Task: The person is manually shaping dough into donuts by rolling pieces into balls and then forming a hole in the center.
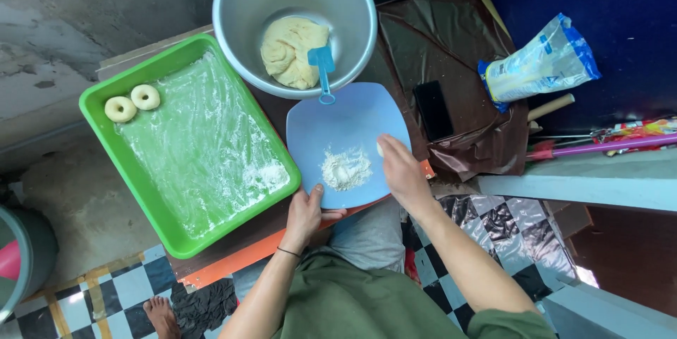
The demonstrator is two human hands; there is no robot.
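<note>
Fingers [386,147] pinch dough over blue board [367,110] (spatula [323,71] handle points toward person).

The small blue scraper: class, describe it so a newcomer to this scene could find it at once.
Start at the big metal bowl at the top, which holds a lump of pale dough. The small blue scraper leans on the dough, its handle hanging over the rim towards the blue board. It is the only tool in the bowl.

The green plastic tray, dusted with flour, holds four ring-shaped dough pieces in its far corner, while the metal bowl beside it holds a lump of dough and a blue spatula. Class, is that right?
Not quite. The head view shows only two ring-shaped dough pieces, not four, in the far corner of the green plastic tray. The rest stands: the metal bowl holds a lump of dough and a blue spatula.
</note>
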